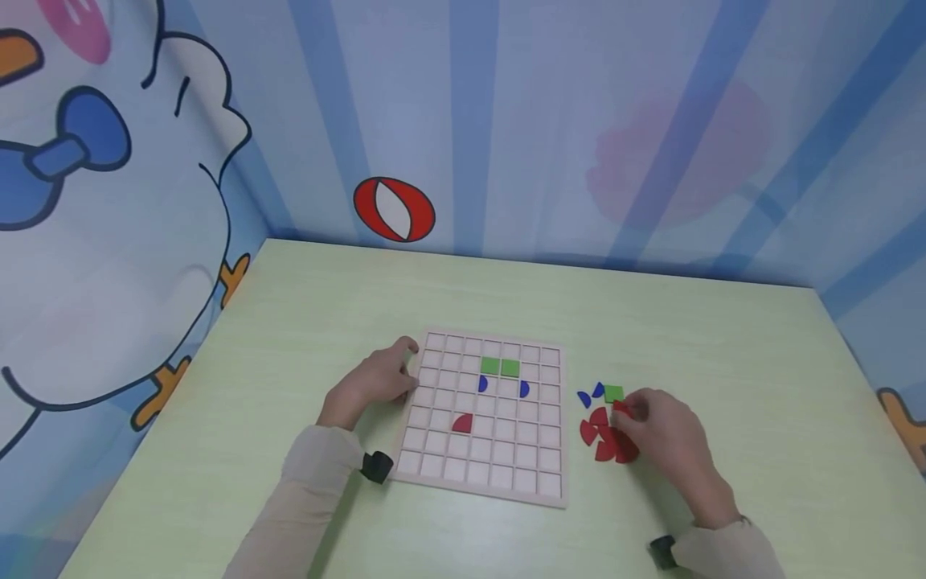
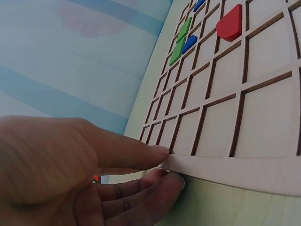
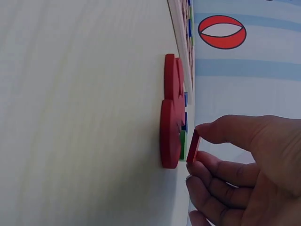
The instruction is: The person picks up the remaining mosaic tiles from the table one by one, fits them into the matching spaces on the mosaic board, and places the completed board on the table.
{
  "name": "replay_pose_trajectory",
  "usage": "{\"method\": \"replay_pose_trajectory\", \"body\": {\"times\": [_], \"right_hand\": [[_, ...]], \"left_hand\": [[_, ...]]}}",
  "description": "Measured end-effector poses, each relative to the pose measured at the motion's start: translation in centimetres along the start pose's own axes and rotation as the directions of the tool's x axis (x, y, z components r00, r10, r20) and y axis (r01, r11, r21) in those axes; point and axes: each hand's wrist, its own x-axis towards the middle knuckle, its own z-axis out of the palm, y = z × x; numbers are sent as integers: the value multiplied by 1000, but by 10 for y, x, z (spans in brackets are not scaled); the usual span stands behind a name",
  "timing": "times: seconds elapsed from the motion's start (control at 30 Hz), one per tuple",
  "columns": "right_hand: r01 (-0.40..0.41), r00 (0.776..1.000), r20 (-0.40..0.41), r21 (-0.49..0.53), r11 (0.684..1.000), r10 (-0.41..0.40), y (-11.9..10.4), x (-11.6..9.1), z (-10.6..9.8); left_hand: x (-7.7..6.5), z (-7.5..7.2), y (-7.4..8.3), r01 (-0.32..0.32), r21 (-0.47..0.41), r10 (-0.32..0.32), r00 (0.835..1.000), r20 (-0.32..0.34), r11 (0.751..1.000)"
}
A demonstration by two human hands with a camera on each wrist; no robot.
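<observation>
A pale wooden grid board [image 1: 477, 472] lies on the table. My left hand [image 1: 376, 374] pinches its left edge, thumb [image 2: 157, 153] at the rim and fingers curled just below. Set in the board's squares are two green squares [image 1: 490, 367], two blue half-discs [image 1: 524, 389] and a red quarter-disc [image 1: 462, 423]. To the right of the board, my right hand [image 1: 669, 438] holds a thin red piece [image 3: 193, 147] between thumb and fingers. That piece stands edge-on in the right wrist view, above the loose red pieces [image 3: 170, 132]; its full outline is hidden.
Beside the board's right edge lie several red pieces [image 1: 604, 450], two blue pieces [image 1: 584, 399] and a green square [image 1: 613, 393], close together. A blue striped wall [image 1: 550, 161] with cartoon figures rises behind the pale green table [image 1: 362, 277].
</observation>
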Motion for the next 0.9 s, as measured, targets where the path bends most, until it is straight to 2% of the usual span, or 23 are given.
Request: {"method": "replay_pose_trajectory", "body": {"times": [0.23, 0.47, 0.77, 0.9], "right_hand": [[65, 998, -26, 40, 997, -64, -7, -2, -5], [121, 991, -66, 24, 992, -119, -15, -4, -9], [226, 969, -110, 45, 973, -220, -24, -2, -11], [268, 955, -135, 17, 963, -263, -30, -1, -12]], "left_hand": [[0, 0, 0, -4, -4, 4, 1000, 4, 1000], [0, 0, -1, -10, -1, 10, 1000, 3, 1000], [0, 1, -2, -16, -1, 16, 1000, 2, 1000], [0, 1, -1, -14, -4, 14, 1000, 3, 1000]]}}
